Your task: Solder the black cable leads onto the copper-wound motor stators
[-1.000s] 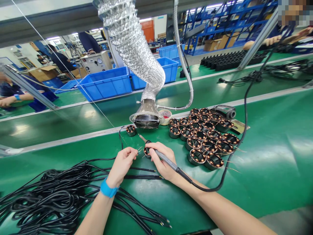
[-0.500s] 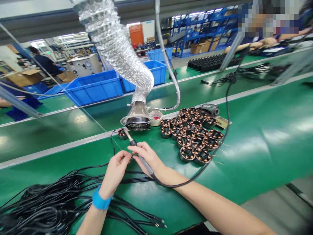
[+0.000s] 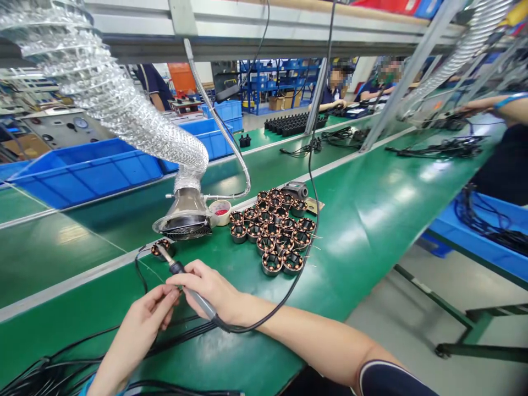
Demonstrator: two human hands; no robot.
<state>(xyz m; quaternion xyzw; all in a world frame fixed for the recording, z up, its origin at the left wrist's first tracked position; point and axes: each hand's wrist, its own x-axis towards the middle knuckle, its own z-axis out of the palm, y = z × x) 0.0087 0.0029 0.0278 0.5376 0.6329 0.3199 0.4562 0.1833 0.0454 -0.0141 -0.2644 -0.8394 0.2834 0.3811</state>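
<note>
Two hands meet in my head view: the right hand [image 3: 215,291] curls around the soldering iron [image 3: 203,304] pen-like, probably for exact aiming; the left hand [image 3: 142,319] pinches something I cannot identify. The iron's tip overlaps one copper-wound ring [image 3: 156,248], contact unclear.

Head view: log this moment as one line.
left hand: pinched, held item unclear | right hand: grips grey-handled soldering iron | copper-wound metal rings: clustered forward and right | black round cables: on flat green bench
</note>
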